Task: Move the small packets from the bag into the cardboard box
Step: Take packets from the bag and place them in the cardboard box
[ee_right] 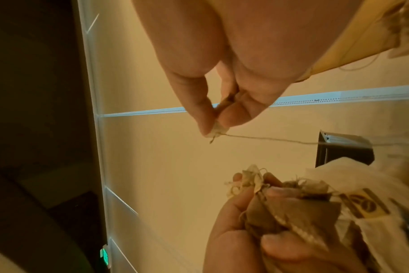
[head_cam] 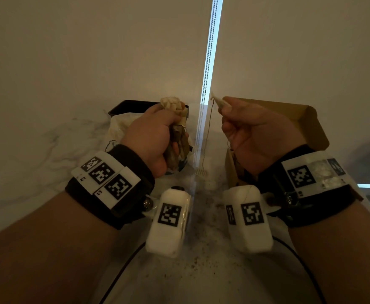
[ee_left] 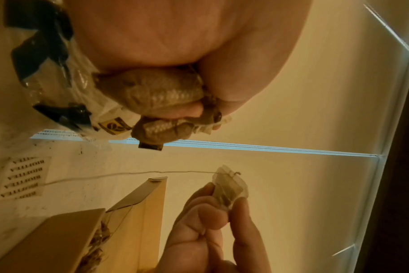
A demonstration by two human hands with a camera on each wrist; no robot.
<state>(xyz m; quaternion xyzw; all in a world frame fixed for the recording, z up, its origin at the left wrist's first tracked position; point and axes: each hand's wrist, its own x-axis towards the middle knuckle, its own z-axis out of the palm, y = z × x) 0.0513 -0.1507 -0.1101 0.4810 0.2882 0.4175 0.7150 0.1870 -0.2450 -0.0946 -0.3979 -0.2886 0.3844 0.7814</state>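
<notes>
The cardboard box point(head_cam: 298, 119) stands open just behind the right hand point(head_cam: 254, 137), the bag point(head_cam: 122, 126) well to its left. The left hand point(head_cam: 155, 137) grips a bunch of packets point(head_cam: 175, 106) in a closed fist. Right thumb and fingertips pinch a single packet point(head_cam: 220, 103), its string point(head_cam: 208, 132) trailing down. I'd lift until the string clears, then lower it into the box.

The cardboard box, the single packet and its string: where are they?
cardboard box point(head_cam: 298, 119), head view, raised flap.
single packet point(ee_left: 231, 186), left wrist view, its top above the fingers.
string point(ee_right: 268, 138), right wrist view, mid-length.
</notes>
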